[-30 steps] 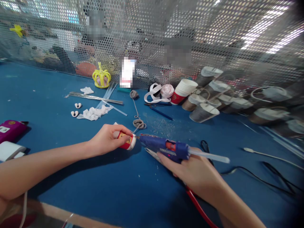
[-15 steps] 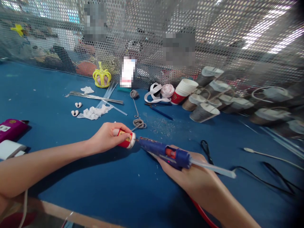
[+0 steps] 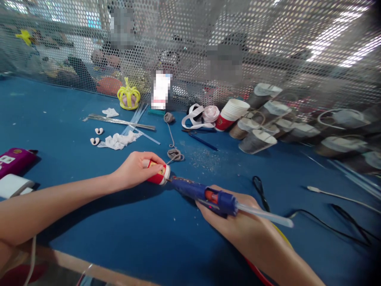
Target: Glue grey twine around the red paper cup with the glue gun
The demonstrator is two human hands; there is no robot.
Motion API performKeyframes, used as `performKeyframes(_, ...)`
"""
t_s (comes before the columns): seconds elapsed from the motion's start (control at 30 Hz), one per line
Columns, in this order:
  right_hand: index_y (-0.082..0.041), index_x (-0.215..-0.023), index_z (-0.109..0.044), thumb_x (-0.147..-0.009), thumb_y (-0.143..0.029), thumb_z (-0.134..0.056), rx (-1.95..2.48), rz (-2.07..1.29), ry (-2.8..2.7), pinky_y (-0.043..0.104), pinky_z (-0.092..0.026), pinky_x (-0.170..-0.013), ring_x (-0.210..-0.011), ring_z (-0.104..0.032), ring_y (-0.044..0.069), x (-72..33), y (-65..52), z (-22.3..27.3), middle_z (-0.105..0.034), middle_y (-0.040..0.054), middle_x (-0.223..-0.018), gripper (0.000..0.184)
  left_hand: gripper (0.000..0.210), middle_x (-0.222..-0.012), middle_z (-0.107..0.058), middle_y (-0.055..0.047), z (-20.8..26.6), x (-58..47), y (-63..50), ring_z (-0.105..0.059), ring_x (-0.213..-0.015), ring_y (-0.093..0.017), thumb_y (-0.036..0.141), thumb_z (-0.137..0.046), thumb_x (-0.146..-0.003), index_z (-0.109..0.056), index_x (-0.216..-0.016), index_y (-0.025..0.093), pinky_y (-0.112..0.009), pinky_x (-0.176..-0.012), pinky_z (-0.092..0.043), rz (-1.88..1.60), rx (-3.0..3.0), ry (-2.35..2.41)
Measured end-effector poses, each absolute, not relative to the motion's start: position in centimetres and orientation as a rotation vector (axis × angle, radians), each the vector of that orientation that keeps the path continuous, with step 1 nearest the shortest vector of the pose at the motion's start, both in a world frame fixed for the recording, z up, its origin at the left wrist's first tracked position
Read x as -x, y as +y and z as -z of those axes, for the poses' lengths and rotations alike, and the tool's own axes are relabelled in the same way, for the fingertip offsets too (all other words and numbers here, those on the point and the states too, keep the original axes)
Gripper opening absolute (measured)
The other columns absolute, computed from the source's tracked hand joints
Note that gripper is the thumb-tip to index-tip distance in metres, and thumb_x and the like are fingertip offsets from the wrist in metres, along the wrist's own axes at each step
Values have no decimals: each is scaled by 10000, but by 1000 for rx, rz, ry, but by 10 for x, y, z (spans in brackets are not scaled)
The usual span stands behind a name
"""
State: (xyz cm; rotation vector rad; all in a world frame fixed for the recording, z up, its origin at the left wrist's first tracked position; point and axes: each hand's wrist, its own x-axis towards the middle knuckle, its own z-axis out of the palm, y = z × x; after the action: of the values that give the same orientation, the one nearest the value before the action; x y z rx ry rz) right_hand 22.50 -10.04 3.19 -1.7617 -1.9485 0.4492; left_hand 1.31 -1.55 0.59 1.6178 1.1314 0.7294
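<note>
My left hand [image 3: 143, 169] is closed around a red and white paper cup [image 3: 157, 173] lying on its side, its white end towards the right. In my right hand [image 3: 232, 218] is a blue hot glue gun [image 3: 190, 188], with a clear glue stick [image 3: 264, 214] jutting from its back. The gun's nozzle is at the lower edge of the cup's white end; whether it touches I cannot tell. Just behind the cup lies a coil of grey cord [image 3: 175, 155], its loose end running to the cup near my fingertips.
A yellow crown-shaped piece [image 3: 128, 95], a phone [image 3: 160, 90], stacked paper cups [image 3: 233, 111] and brown-grey wrapped cups [image 3: 257, 141] line the perforated metal screen [image 3: 184, 47]. White fabric scraps [image 3: 120, 140] lie left. Cables [image 3: 333, 230] cross the right; a purple power strip [image 3: 16, 161] is far left.
The glue gun's nozzle has shifted slightly down and left along the cup's white end. My left hand keeps its hold on the cup, nearly still.
</note>
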Motion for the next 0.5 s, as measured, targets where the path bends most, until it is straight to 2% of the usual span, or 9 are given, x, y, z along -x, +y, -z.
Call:
performKeyframes(0.33,-210,-572,-548,-716,-312,-522,1738,-480,-1981,229,-376,-409,-427,-448,119,-226,-98,-32,-537,-22,-476,179,242,-792,-697,-73,-4,-12,-15,-601,-659,-142,283,-577,-689,-679,-826,112,-218,-595,-449,-748,-1615,1120)
performKeyframes(0.5,-212,-539,-537,-712,-309,-533,1725,-491,-2003,224,-364,-385,-401,-438,112,-227,-97,-30,-516,-34,-446,198,256,-771,-695,-73,-4,-13,-16,-600,-638,-143,291,-576,-687,-675,-839,110,-219,-579,-450,-735,-1580,1123)
